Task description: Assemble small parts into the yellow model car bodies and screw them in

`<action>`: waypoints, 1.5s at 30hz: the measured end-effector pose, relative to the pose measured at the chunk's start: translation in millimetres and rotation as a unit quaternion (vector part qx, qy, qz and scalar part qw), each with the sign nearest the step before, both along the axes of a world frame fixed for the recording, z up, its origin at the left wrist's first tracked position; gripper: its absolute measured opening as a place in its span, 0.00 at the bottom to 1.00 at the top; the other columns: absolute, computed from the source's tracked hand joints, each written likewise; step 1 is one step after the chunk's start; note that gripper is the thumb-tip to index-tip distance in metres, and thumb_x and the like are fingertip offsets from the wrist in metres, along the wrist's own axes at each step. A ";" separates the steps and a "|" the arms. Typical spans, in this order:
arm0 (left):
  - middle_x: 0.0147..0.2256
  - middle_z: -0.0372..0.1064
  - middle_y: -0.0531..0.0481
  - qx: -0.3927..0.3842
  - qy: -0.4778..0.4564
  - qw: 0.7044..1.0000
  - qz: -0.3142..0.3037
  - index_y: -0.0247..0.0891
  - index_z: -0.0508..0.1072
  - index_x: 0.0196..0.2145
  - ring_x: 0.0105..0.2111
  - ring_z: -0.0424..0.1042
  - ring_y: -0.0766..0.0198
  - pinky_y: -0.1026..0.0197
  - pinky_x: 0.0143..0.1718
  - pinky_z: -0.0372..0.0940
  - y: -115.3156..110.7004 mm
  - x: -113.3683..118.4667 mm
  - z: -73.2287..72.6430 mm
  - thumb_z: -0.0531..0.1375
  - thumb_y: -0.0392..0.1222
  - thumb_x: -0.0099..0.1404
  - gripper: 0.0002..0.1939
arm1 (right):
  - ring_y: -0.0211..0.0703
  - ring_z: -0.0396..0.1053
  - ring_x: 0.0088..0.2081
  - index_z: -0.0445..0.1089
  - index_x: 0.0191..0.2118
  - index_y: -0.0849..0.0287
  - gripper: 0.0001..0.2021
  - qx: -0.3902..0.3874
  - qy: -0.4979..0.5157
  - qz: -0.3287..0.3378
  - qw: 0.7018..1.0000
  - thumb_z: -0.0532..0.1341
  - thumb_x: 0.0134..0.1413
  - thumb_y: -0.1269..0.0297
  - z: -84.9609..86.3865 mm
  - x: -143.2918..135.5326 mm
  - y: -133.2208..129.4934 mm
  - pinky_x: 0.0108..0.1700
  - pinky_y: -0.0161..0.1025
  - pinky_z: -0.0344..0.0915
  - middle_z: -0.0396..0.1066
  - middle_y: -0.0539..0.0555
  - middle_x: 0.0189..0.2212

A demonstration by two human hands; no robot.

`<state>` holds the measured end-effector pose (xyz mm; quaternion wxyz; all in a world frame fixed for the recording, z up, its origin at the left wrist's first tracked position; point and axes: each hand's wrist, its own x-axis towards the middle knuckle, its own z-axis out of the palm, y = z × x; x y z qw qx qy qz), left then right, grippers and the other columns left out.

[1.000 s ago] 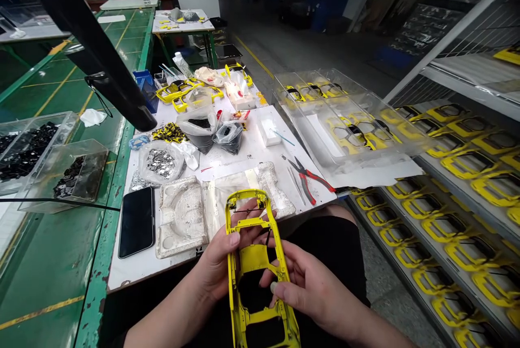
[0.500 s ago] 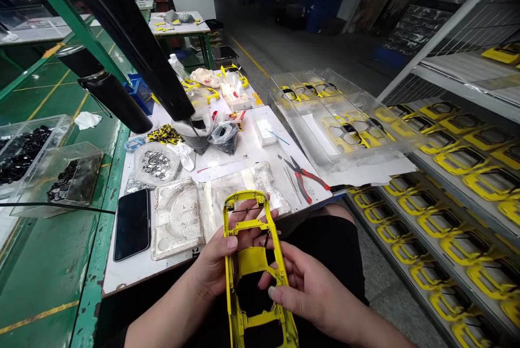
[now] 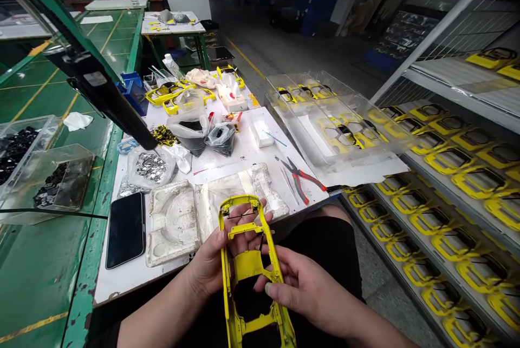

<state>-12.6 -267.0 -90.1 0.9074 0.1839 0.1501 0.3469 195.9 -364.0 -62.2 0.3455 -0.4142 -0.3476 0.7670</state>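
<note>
My left hand point(image 3: 211, 264) is wrapped around the left side of a long yellow plastic frame point(image 3: 248, 264), with the thumb on its rail and fingers spread behind the upper opening. The frame is tilted, its inner side towards me, above my lap. My right hand point(image 3: 298, 286) grips the right rail; its thumb lies over the rail and a fingertip shows through the middle opening. A thin black piece point(image 3: 261, 242) is at the frame's right side near my right fingers; whether it is attached I cannot tell. The frame's lower end runs out of view.
A black electric screwdriver point(image 3: 108, 93) hangs at left. On the table are a phone point(image 3: 125, 229), white moulded fixture point(image 3: 173, 223), bag of silvery pieces point(image 3: 152, 166), bags of black parts point(image 3: 190, 134) and red-handled pliers point(image 3: 301, 180). Trays point(image 3: 345, 158) and a rack point(image 3: 447, 85) hold yellow frames.
The hanging screwdriver has swung left and away from me. My view has shifted slightly. Both hands keep the yellow frame in nearly the same hold.
</note>
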 end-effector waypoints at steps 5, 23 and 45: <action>0.75 0.66 0.32 0.001 -0.017 1.000 -0.010 0.46 0.69 0.72 0.73 0.68 0.36 0.38 0.72 0.66 2.9 -7.3 -13.4 0.81 0.61 0.60 0.49 | 0.50 0.79 0.55 0.76 0.68 0.55 0.34 -0.008 0.002 0.012 1.000 0.76 0.66 0.41 1.1 -2.1 5.9 0.62 0.46 0.74 0.81 0.57 0.51; 0.66 0.76 0.37 -0.015 -0.048 0.998 -0.030 0.47 0.74 0.66 0.56 0.81 0.49 0.47 0.57 0.75 5.0 -5.6 -18.5 0.83 0.48 0.58 0.42 | 0.61 0.80 0.57 0.82 0.60 0.48 0.14 0.435 -0.546 0.007 0.717 0.65 0.75 0.57 -32.7 52.5 79.3 0.57 0.57 0.80 0.76 0.61 0.65; 0.63 0.72 0.41 -0.020 -0.038 0.999 -0.031 0.45 0.76 0.62 0.52 0.82 0.48 0.48 0.51 0.77 16.0 -2.8 -24.0 0.76 0.36 0.57 0.35 | 0.59 0.80 0.59 0.83 0.61 0.48 0.18 0.429 -0.559 0.136 0.696 0.72 0.71 0.52 16.1 70.0 146.0 0.62 0.53 0.77 0.78 0.58 0.62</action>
